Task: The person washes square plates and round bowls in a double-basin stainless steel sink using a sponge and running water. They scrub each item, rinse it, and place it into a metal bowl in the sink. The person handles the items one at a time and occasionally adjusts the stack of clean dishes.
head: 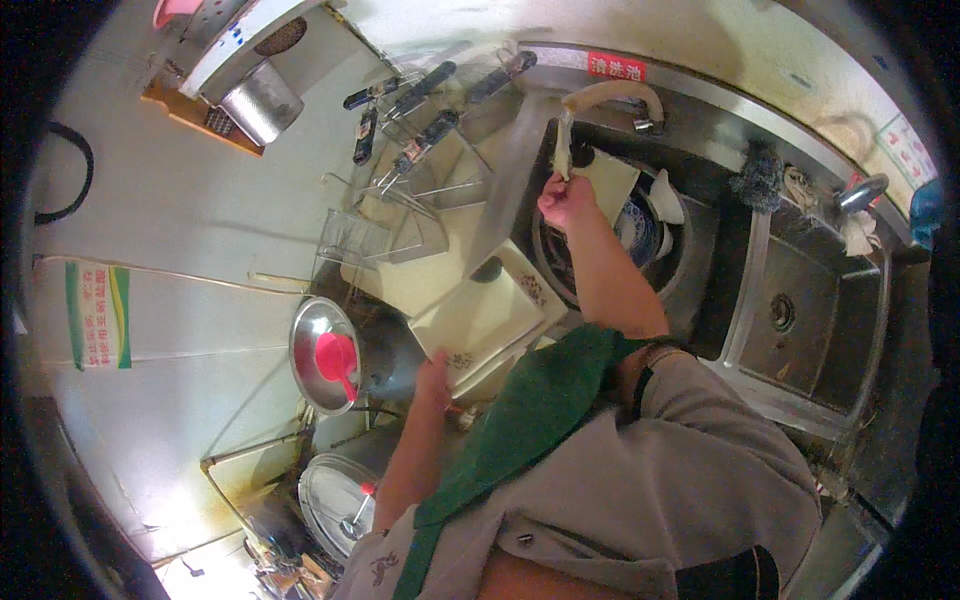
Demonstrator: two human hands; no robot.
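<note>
My left hand is at the near left edge of a cream rectangular dish with small dark floral marks, its fingers gripping the rim. The dish rests on at least one similar piece beside the sink. My right hand is curled under the stream of water from the curved faucet. Whether something is inside its fingers is hidden. Just beyond it, another cream rectangular dish leans in the sink. Under my right forearm, a large round basin holds dark blue patterned dishes and a white piece.
Wire strainer baskets with black handles stand left of the sink. A metal bowl with a pink ladle is at the left. A second sink basin lies right. A scouring pad and cloths sit along the back ledge.
</note>
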